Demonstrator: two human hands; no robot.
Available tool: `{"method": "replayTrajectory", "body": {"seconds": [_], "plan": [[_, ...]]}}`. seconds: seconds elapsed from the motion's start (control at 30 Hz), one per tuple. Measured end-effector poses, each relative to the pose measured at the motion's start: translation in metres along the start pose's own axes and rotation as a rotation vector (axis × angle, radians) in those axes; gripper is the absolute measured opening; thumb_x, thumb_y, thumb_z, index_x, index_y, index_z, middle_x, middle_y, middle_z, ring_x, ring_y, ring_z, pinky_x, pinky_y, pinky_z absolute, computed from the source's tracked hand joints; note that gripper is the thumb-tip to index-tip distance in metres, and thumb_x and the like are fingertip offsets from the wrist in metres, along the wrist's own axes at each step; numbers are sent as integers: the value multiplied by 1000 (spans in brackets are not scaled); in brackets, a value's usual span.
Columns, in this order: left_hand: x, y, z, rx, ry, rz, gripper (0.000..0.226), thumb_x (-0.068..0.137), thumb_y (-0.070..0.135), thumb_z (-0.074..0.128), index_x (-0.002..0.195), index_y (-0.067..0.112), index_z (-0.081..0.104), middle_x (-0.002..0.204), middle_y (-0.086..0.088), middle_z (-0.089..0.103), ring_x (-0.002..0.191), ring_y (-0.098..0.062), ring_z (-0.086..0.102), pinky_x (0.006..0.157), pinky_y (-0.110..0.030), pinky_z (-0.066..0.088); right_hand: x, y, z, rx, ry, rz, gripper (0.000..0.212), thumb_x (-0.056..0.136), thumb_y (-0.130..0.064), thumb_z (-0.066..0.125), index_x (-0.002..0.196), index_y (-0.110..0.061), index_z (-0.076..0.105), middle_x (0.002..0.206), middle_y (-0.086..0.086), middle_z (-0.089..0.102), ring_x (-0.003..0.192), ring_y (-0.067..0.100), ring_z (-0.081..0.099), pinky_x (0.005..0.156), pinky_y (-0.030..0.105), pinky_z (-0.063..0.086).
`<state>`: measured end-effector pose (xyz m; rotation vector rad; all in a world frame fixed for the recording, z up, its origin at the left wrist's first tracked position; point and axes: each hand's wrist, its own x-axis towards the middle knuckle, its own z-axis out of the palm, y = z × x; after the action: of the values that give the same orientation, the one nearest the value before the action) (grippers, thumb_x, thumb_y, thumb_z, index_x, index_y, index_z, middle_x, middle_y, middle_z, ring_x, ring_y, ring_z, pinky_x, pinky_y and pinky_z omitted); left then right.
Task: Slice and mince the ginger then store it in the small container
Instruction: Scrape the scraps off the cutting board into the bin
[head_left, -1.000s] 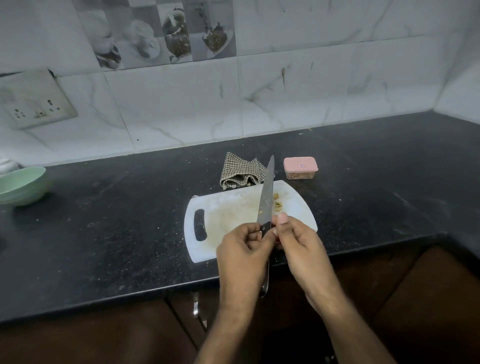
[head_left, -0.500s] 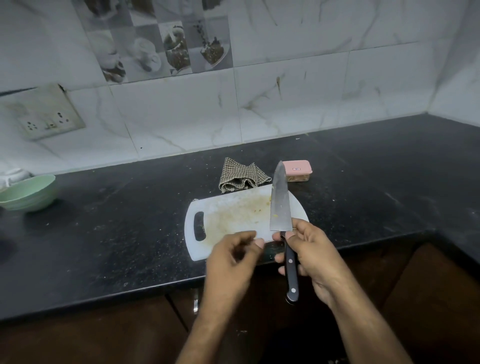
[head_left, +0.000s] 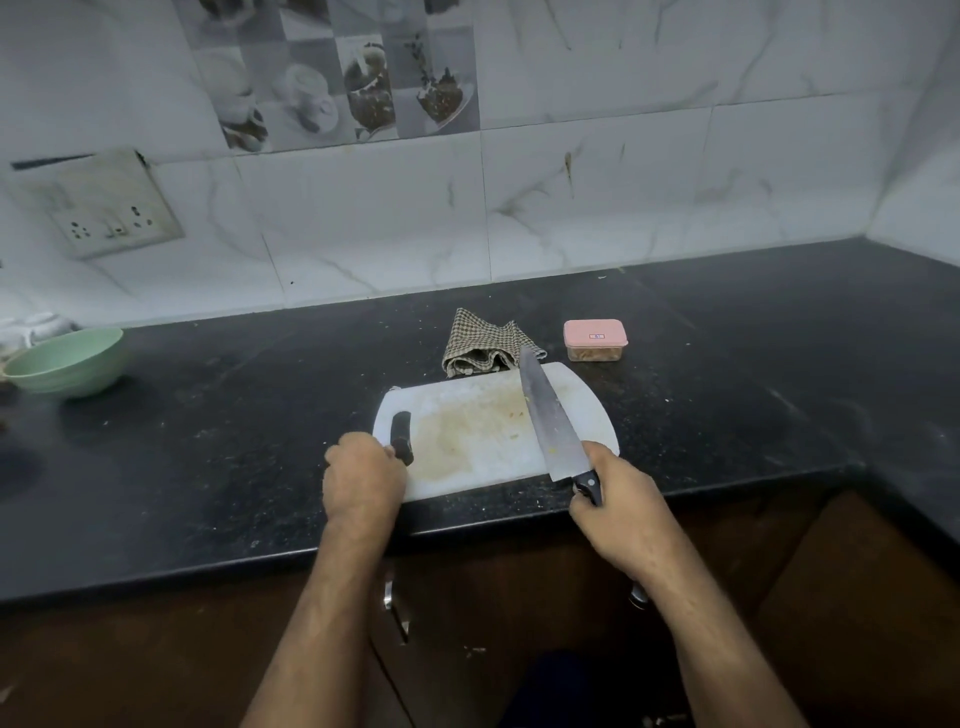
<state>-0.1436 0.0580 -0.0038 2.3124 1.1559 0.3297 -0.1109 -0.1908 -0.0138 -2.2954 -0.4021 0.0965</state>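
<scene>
Head view, taken with the cutting board (head_left: 571, 410) as the reference. Your left hand (head_left: 363, 480) is curled over the board's near left corner beside the handle slot, gripping its edge. Your right hand (head_left: 618, 506) is wrapped round the black handle of the knife (head_left: 550, 415) at the board's near right corner, with the blade angled up and away over the board's right half.

The small container (head_left: 595, 339) stands on the counter (head_left: 208, 467) just beyond the board's far right corner, pink lid on, with pale brownish contents visible through its clear wall. In my judgement that is the minced ginger, already stored. Only a yellowish stain and a few flecks remain on the board.

Handling, as a judgement: the board looks like a light, stiff plastic, probably slick where it is damp, so take it by the slot or by both long edges. The container should be light and rigid; lift it by its short sides. Keep the knife by its handle.

Not determinable: whether the lid is fully snapped down, whether the flecks on the blade are ginger, and the butt of the knife handle, which your right hand covers. A checked cloth (head_left: 483, 345) lies bunched just beyond the board's far edge.
</scene>
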Motion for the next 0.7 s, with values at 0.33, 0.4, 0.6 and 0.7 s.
{"method": "replayTrajectory", "body": {"seconds": [0.33, 0.4, 0.6, 0.7], "plan": [[-19, -18, -25, 9, 23, 23, 40, 82, 40, 77, 75, 8, 55, 70, -3, 57, 56, -16, 52, 46, -28, 33, -9, -6, -2, -201, 87, -114, 26, 96, -18, 60, 122, -16, 55, 94, -5, 61, 82, 11, 60, 65, 26, 45], [-31, -31, -34, 47, 65, 27, 40, 81, 44, 75, 74, 9, 58, 69, -4, 60, 57, -18, 54, 47, -27, 34, -14, -9, -5, -225, 106, -139, 24, 98, -22, 57, 122, -20, 55, 96, -6, 62, 82, 10, 60, 70, 32, 52], [-65, -85, -47, -9, 34, -21, 37, 82, 48, 69, 77, 12, 63, 74, -5, 68, 65, -20, 61, 51, -29, 41, -28, -17, 14, -237, 77, -234, 46, 101, -28, 53, 146, -22, 45, 119, -5, 62, 104, 14, 60, 86, 32, 52], [-69, -99, -42, -438, -107, -154, 33, 90, 31, 72, 103, 5, 55, 98, -14, 69, 70, -20, 67, 43, -28, 50, -31, -22, 25, -237, 54, -257, 49, 101, -28, 54, 149, -22, 43, 125, -5, 57, 108, 13, 58, 88, 28, 50]]}}
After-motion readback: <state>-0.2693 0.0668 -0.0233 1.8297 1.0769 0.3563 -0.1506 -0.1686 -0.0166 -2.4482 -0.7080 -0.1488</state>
